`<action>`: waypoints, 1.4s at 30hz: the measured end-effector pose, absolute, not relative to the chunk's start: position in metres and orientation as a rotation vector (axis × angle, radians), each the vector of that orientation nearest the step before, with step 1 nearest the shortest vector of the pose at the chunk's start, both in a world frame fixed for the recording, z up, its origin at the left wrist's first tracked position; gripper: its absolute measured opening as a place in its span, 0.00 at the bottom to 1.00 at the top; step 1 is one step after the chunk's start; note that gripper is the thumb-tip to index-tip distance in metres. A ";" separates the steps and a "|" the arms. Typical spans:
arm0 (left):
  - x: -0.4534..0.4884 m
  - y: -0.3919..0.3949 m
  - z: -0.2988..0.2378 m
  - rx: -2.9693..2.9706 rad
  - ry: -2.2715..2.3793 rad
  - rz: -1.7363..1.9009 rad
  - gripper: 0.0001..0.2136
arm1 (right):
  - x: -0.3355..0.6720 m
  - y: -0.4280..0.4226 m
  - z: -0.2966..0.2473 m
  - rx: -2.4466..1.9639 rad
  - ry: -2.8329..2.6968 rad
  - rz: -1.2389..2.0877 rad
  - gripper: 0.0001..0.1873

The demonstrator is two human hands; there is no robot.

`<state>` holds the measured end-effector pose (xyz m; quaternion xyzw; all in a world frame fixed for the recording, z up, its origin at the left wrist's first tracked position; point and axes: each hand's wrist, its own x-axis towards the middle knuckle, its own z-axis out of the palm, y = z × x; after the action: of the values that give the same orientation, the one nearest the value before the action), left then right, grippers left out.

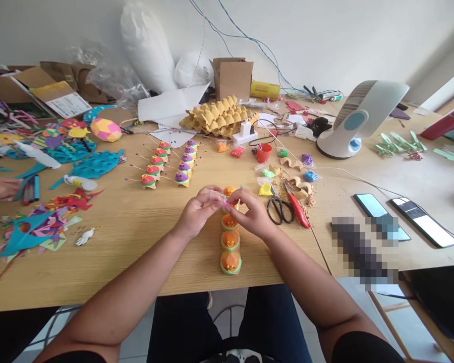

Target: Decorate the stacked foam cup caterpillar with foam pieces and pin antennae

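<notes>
My left hand (195,213) and my right hand (250,212) meet over a row of orange-painted egg-carton cups (230,240). The cups have yellow smiling faces and green bands; my fingers partly cover the far ones. Pinched in my left fingertips is a small clear plastic bag (214,195). My right thumb and finger close on a tiny pink-purple bit of clay (226,203) at the bag's edge. Beyond my hands stand a row of red-and-green cups (156,165) and a row of purple cups (185,164), with thin sticks poking out.
Scissors (280,207), a red cutter (297,205), a red cup (264,153) and small clay bags (265,189) lie right of my hands. A white fan (359,123) and phones (423,222) stand farther right. Paper scraps (34,229) and another person's hand (2,188) are left.
</notes>
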<state>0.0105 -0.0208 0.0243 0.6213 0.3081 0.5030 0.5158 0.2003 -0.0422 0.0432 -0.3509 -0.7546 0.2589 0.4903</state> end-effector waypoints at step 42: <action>0.006 -0.022 0.028 1.404 0.685 1.100 0.14 | 0.204 -0.038 0.041 -0.883 -1.481 1.123 0.16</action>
<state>0.0061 -0.0219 0.0281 0.5999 0.2927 0.4702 0.5774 0.2036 -0.0375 0.0413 -0.3677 -0.6165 0.4675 0.5159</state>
